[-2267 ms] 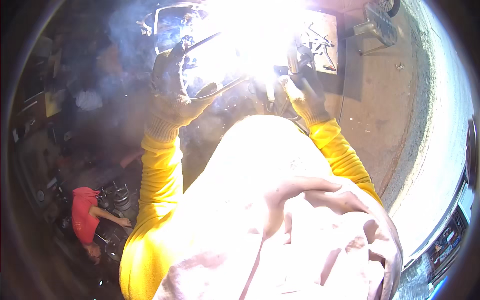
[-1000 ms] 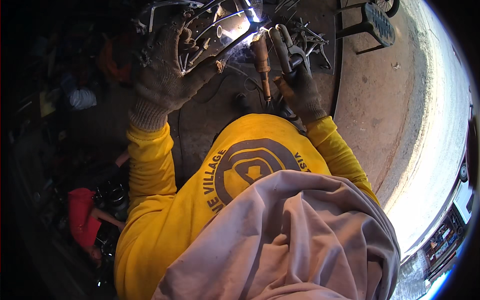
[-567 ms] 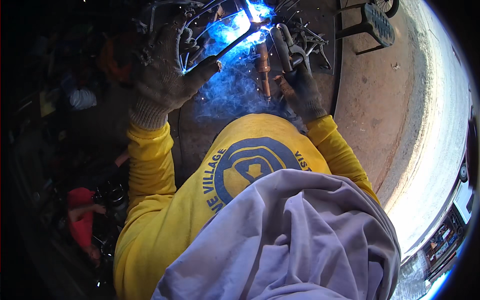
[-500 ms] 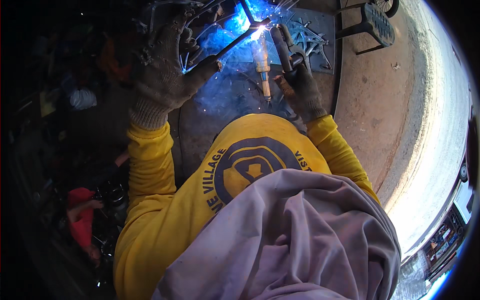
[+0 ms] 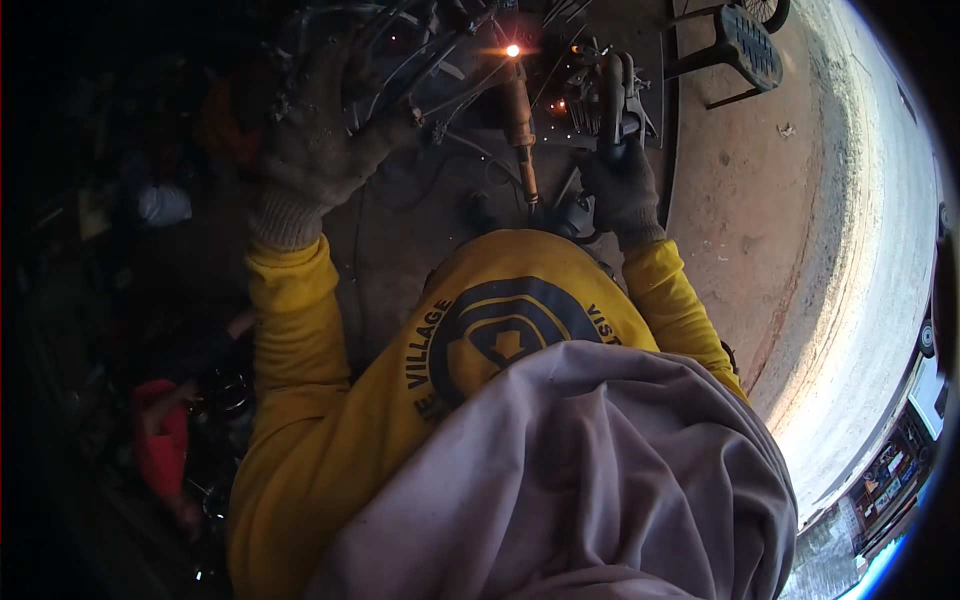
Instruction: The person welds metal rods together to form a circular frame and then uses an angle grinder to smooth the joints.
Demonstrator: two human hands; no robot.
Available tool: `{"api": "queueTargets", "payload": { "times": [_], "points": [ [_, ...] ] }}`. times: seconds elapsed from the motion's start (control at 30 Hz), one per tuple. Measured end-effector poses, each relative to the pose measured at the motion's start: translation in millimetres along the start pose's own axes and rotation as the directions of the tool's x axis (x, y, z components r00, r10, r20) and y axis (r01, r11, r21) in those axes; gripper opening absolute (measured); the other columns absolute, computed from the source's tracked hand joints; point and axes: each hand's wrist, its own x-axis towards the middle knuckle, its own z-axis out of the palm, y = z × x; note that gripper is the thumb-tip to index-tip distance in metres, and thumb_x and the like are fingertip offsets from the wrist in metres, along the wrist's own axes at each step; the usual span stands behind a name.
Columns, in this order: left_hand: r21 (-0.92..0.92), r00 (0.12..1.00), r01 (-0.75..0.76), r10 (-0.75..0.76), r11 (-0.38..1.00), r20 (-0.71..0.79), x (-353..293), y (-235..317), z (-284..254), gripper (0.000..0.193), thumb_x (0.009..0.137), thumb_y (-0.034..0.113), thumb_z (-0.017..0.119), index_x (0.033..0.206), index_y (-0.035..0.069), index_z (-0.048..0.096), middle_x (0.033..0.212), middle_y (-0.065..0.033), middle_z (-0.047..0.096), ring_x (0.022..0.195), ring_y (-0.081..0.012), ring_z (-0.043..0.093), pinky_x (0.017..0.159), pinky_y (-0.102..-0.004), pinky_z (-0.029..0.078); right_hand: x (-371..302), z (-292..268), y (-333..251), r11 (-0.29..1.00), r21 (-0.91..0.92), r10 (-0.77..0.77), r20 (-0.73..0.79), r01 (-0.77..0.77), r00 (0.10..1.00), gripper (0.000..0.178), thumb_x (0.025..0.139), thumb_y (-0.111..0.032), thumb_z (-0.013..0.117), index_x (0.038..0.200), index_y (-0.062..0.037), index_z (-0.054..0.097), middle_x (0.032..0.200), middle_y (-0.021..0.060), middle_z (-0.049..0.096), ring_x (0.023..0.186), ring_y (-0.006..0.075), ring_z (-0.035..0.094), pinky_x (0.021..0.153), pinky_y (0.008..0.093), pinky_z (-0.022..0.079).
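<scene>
My left hand (image 5: 325, 155), in a dark knitted glove, is at the upper left, curled round part of a thin metal rod frame (image 5: 440, 60); its fingertips are hard to see in the gloom. A small orange-hot spot glows on the rods. My right hand (image 5: 625, 190), also gloved, grips a dark welding electrode holder (image 5: 614, 95) to the right of that spot, apart from it. Between the hands lies a tool with a rounded, orange-lit handle (image 5: 520, 125), pointing toward the glow.
Loose metal pieces (image 5: 640, 110) lie on the dark worktop past my right hand. A plastic chair (image 5: 745, 55) and part of a wheel stand at the upper right, beside a sunlit road. A person in red (image 5: 160, 440) is at the lower left.
The bright blue arc and its smoke have gone, leaving an orange glow and scattered sparks. My right hand has drawn the electrode holder away to the right. My left hand shifted slightly left.
</scene>
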Motion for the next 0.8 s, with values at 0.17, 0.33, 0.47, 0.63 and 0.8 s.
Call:
{"api": "queueTargets", "payload": {
  "times": [0.17,0.33,0.47,0.63,0.8],
  "points": [
    [-0.111,0.992,0.127,-0.126,0.986,0.014,9,4,-6,0.079,0.086,0.032,0.084,0.145,-0.002,0.045,0.123,-0.0142,0.062,0.105,-0.0167,0.066,0.087,-0.0327,0.060,-8,-9,-24,0.981,0.009,0.196,0.020,-0.196,0.980,0.040,0.087,-0.018,0.078,0.114,-0.0012,0.054,0.083,0.0060,0.066,0.071,0.0123,0.064,0.063,0.0304,0.055],
    [-0.233,0.970,0.245,-0.238,0.941,0.057,-9,-17,5,0.082,0.085,0.024,0.085,0.150,0.001,0.042,0.121,-0.0097,0.060,0.101,-0.0151,0.063,0.091,-0.0291,0.056,-9,-16,-8,0.971,-0.014,0.237,0.039,-0.237,0.971,0.037,0.089,-0.018,0.076,0.114,-0.0019,0.054,0.084,0.0071,0.065,0.071,0.0148,0.066,0.063,0.0304,0.056],
    [-0.680,0.966,0.242,-0.239,0.692,0.100,-19,-27,5,0.088,0.082,0.011,0.080,0.156,0.002,0.034,0.131,-0.0121,0.055,0.103,-0.0192,0.062,0.098,-0.0320,0.053,-8,-15,16,0.960,0.107,0.259,0.023,-0.260,0.965,0.037,0.091,-0.018,0.075,0.116,-0.0024,0.052,0.088,0.0087,0.064,0.071,0.0171,0.067,0.061,0.0326,0.058],
    [-0.968,0.972,0.110,-0.227,0.223,0.058,-39,-37,17,0.087,0.081,0.007,0.077,0.157,0.003,0.035,0.134,-0.0128,0.052,0.104,-0.0205,0.061,0.100,-0.0328,0.051,-8,-19,19,0.970,0.098,0.225,-0.040,-0.221,0.973,0.036,0.093,-0.017,0.074,0.117,-0.0024,0.052,0.093,0.0094,0.063,0.071,0.0177,0.067,0.060,0.0339,0.060],
    [-0.261,0.972,0.213,-0.232,0.941,-0.043,-30,-19,2,0.086,0.086,0.023,0.083,0.156,0.003,0.037,0.115,-0.0069,0.063,0.102,-0.0173,0.062,0.093,-0.0297,0.052,-6,-27,1,0.958,0.246,0.147,0.023,-0.148,0.989,0.033,0.096,-0.017,0.070,0.119,-0.0022,0.052,0.093,0.0077,0.063,0.071,0.0175,0.066,0.061,0.0336,0.059]
  ]
}}
